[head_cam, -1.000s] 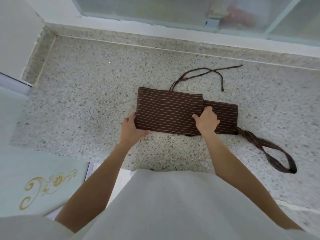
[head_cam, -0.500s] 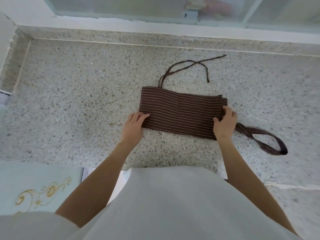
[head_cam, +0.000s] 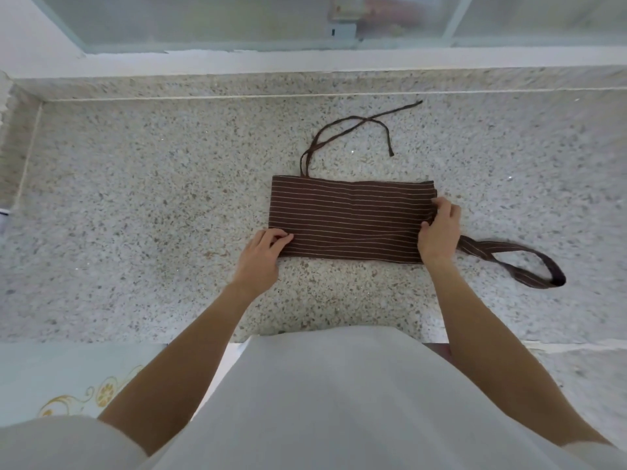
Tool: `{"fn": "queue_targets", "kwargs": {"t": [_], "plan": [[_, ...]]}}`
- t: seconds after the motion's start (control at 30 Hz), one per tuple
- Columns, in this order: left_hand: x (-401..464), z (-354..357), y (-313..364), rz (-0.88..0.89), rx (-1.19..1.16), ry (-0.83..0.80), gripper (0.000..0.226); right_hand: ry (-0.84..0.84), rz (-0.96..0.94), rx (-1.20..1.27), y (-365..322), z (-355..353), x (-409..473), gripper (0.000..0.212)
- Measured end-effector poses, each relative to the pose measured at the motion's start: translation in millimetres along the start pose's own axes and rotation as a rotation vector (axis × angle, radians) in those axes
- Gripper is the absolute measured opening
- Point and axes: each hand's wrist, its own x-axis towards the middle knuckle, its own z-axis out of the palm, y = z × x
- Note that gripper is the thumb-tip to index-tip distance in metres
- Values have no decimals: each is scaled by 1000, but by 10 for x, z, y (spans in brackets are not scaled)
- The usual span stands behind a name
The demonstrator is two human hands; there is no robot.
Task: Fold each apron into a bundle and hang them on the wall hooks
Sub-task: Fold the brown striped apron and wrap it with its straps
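Slid outward, both hands, left (head_cam: 261, 254) and right (head_cam: 438, 232), pinch the striped brown apron (head_cam: 349, 218), a flat rectangle on speckled stone.

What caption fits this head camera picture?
Two hands, left hand and right hand, hold a folded striped apron on a speckled counter.

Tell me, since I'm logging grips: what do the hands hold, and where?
Both hold the folded apron: the left hand pinches its near left corner, the right hand grips its right end, beside the neck loop.

Brown striped apron (head_cam: 349, 218) lies folded flat on speckled counter (head_cam: 152, 205), ties trailing back, loop right.
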Motion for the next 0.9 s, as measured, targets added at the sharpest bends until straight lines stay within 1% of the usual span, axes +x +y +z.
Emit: {"fn": "queue_targets", "kwargs": {"t": [0.07,0.13,0.2,0.27,0.33,0.37,0.43,0.5,0.53,0.6,0.67,0.73,0.77,0.83,0.9], "plan": [[6,-51,-25,-6,-53,-26,58,56,-76,-126,-46,30,-24,50],[107,-131,-56,-29,-137,0,53,103,-204,-252,-162,52,-112,48],[314,-233,-92,-80,-200,50,52,26,-408,-260,-355,126,-294,38],[581,-344,-157,-89,-195,59,53,-89,-639,-179,-556,283,-548,27],[822,-416,-241,-39,-144,6,50,-179,-806,-143,-662,466,-764,21],[918,-435,-285,1,-108,-45,49,-217,-842,-161,-660,540,-844,22],[1048,-460,-362,73,-39,-166,49,-269,-836,-260,-582,611,-950,31],[1082,-488,-403,119,-5,-246,49,-268,-781,-356,-465,582,-976,36],[1057,-501,-411,145,-15,-268,50,-244,-738,-388,-405,550,-1008,38],[979,-530,-389,134,-60,-331,58,-225,-624,-425,-277,450,-967,40],[816,-515,-329,140,-100,-450,65,-210,-511,-479,-178,342,-926,42],[557,-444,-206,196,-83,-527,61,-228,-458,-468,-80,286,-951,38],[442,-395,-130,243,-61,-509,58,-248,-444,-444,-45,260,-949,36],[263,-311,-16,348,-8,-373,52,-288,-442,-385,-13,219,-908,36],[203,-282,13,404,47,-267,45,-331,-442,-331,-23,178,-861,40]]}}
